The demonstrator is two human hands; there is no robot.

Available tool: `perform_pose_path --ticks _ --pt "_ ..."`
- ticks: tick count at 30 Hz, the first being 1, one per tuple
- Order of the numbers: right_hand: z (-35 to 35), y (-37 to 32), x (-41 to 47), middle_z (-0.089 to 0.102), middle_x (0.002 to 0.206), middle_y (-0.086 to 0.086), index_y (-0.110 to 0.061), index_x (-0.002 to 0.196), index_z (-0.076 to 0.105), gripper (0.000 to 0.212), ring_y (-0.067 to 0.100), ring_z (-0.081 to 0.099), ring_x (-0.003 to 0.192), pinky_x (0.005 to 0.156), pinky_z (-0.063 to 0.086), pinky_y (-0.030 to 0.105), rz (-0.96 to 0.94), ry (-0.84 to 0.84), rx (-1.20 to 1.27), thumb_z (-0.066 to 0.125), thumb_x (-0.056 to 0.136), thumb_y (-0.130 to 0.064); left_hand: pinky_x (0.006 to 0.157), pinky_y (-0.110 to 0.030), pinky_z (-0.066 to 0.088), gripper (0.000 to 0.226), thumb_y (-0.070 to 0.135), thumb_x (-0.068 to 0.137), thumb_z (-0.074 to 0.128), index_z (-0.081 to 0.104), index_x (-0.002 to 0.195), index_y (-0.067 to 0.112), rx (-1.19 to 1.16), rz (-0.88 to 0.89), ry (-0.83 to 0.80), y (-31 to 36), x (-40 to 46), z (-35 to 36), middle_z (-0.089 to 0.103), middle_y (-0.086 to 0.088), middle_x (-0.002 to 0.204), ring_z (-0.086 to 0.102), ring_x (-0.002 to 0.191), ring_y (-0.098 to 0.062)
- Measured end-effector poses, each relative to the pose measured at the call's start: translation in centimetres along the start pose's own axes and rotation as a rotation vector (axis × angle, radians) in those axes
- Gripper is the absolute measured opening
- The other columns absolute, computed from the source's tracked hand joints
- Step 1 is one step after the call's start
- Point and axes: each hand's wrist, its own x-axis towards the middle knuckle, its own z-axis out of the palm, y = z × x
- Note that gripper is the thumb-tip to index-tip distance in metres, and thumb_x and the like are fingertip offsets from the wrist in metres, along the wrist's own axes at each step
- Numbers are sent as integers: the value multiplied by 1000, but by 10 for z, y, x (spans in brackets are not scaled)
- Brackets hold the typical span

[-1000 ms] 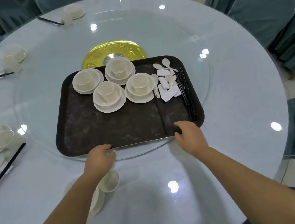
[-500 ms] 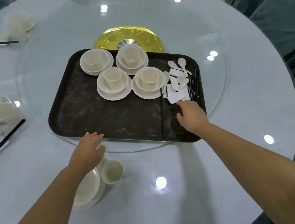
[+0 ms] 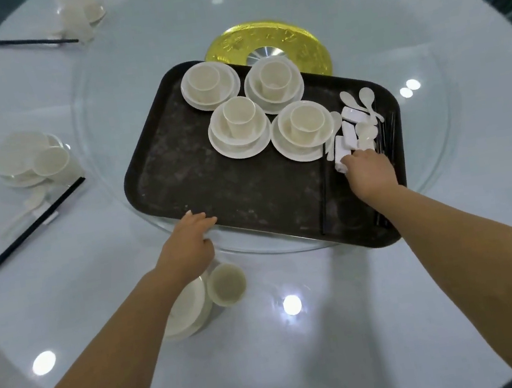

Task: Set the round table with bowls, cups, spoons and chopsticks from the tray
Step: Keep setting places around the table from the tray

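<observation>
On the right end of the dark tray [image 3: 207, 184], my right hand [image 3: 368, 171] has its fingertips down on the nearest white ceramic chopstick rest [image 3: 339, 152]. I cannot tell whether the fingers have closed on it or only touch it, since the back of the hand hides them. My left hand [image 3: 188, 239] lies loosely open, palm down, on the tray's near rim, holding nothing and steadying the tray on the glass turntable [image 3: 93, 124].

Just beyond the right hand lie the soup spoons [image 3: 361, 101], more rests and a bundle of black chopsticks [image 3: 388, 135]. Four bowl-and-cup stacks [image 3: 240, 127] stand near the tray's far side. Near my left forearm, a cup [image 3: 226, 285] and a plate [image 3: 191, 305] are already on the round table [image 3: 333, 331].

I judge the rest small, light, hard and glazed, so probably slick. A pinch across its narrow sides should hold better than a press on its top. The spoons look brittle and crowd against it, so I would lift it straight up to avoid knocking them together.
</observation>
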Motion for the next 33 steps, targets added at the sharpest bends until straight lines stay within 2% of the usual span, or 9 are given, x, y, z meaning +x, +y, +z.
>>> perform_pose_path --ticks 5,10,13,15,18,22,24,28,33 --pt "4 -9 -21 61 88 15 -5 94 65 23 34 55 82 64 35 36 -2 194 203 46 98 -18 118 -35 17 47 10 98 48 43 145 18 -11 -12 -20 0 -1 0 32 -2 156 15 148 -19" --pt "3 -33 -60 59 91 10 -13 108 74 21 29 52 91 77 42 37 -21 236 584 64 91 -20 118 -37 18 50 22 99 50 38 147 18 64 -37 -62 6 -5 -1 28 -2 158 14 149 -19" --pt "-3 -54 -87 47 88 3 -21 112 74 24 23 49 86 72 41 31 -15 265 704 68 89 -23 113 -33 28 45 24 98 51 46 142 17 0 -27 24 18 -18 3 42 -2 150 33 141 -19" --pt "-8 -71 -108 43 84 -1 -24 111 74 25 15 49 78 69 42 25 -48 263 815 70 87 -17 101 -28 37 36 24 97 53 56 132 18 -133 -3 77 33 -33 8 57 -1 135 51 124 -19" --pt "-20 -99 -143 43 77 -7 -25 107 75 31 3 50 70 67 36 9 -155 150 1038 68 85 -5 89 -29 48 21 27 96 53 67 110 18 -473 -49 46 52 -59 18 70 0 108 64 99 -18" --pt "-25 -123 -180 62 83 0 -33 97 74 32 6 57 78 73 43 17 -287 -91 1235 68 86 -4 77 -35 58 26 31 99 48 69 102 16 -813 -236 3 58 -88 24 71 -6 91 70 84 -24" --pt "-24 -127 -194 68 90 -2 -29 93 75 32 10 63 86 79 48 22 -277 -201 1333 67 86 1 68 -30 59 25 28 99 50 70 103 14 -851 -307 -16 51 -103 24 69 -7 89 69 76 -21" --pt "-22 -132 -206 72 90 -16 -24 90 75 39 -1 65 88 79 48 14 -246 -383 1494 58 85 12 60 -24 52 21 22 95 58 71 102 7 -1038 -342 -175 34 -130 28 69 -5 79 64 62 -13" --pt "-17 -140 -213 71 93 4 -17 101 72 45 15 66 82 71 55 24 -16 -434 1658 41 89 12 61 -21 54 15 18 92 65 70 100 7 -1267 -389 -29 22 -151 36 70 -7 80 66 66 -13"
